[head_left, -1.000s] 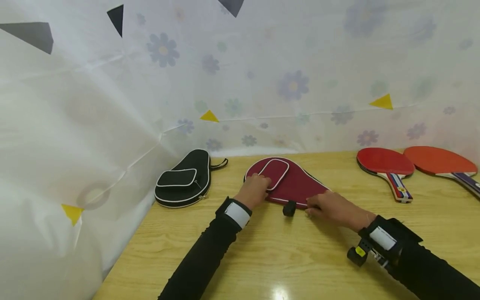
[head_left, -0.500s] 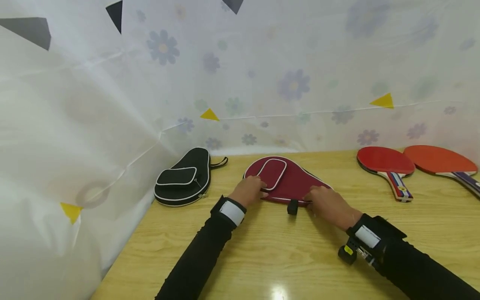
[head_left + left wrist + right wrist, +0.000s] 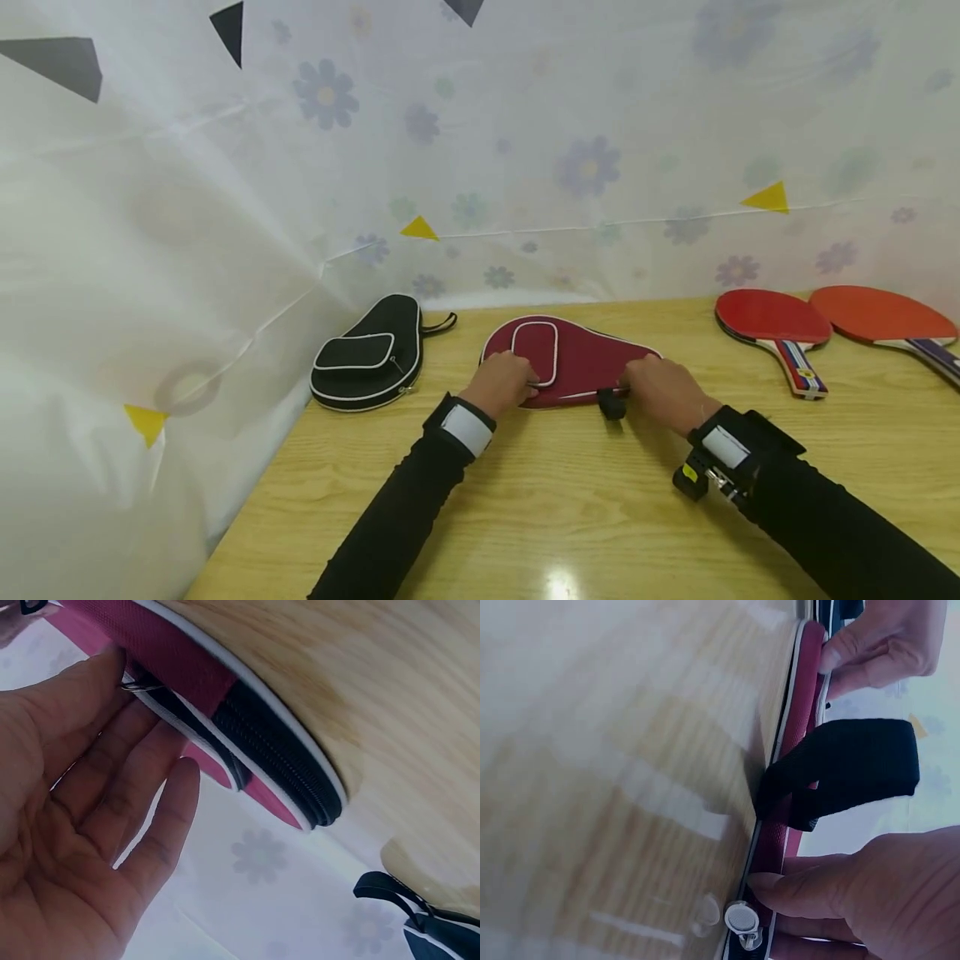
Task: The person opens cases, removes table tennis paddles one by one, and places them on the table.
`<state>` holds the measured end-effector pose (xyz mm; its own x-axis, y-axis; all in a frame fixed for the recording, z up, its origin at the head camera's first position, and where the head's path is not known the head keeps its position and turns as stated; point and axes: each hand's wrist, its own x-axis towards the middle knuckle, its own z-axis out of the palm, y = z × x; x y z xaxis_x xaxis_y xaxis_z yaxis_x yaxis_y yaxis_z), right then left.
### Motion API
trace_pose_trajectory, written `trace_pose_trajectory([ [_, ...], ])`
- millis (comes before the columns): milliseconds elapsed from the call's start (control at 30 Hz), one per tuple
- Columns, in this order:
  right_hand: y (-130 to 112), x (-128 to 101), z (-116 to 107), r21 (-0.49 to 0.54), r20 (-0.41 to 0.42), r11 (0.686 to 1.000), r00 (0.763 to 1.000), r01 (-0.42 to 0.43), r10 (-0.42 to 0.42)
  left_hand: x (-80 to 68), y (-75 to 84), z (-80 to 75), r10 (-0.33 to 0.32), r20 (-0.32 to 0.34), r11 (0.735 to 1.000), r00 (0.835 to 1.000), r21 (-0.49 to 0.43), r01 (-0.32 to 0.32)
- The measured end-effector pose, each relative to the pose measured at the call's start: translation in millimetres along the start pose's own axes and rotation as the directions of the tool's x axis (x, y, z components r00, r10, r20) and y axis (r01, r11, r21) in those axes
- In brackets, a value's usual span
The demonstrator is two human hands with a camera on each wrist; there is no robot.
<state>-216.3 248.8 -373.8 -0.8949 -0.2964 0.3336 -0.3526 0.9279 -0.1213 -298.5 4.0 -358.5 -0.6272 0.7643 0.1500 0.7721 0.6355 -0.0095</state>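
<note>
Since the earlier frames the maroon case has been turned: its narrow end, once slanted toward the lower right, is now pointed almost straight right, and its black loop has been carried rightward. The case is laid on the table, right of the frame's centre. Its broad left end, by the white-piped pocket, is gripped by the left hand; the thumb is pressed close to the fingers there, while one finger is held out straight, as shown in the left wrist view. The narrow end is pinched by the right hand, its thumb set on the side wall beside a round zip pull. A black case is seen at left of centre, lying apart. At the right edge, a red paddle and an orange paddle are placed side by side.
</note>
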Motion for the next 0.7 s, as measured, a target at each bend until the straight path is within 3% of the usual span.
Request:
trace_pose_trajectory([
  [700,16.7,19.6,0.4,0.042,0.073,0.996,0.995,-0.073,0.070,0.8,12.8,-1.9,0.031,0.049,0.995,0.998,-0.093,-0.026],
])
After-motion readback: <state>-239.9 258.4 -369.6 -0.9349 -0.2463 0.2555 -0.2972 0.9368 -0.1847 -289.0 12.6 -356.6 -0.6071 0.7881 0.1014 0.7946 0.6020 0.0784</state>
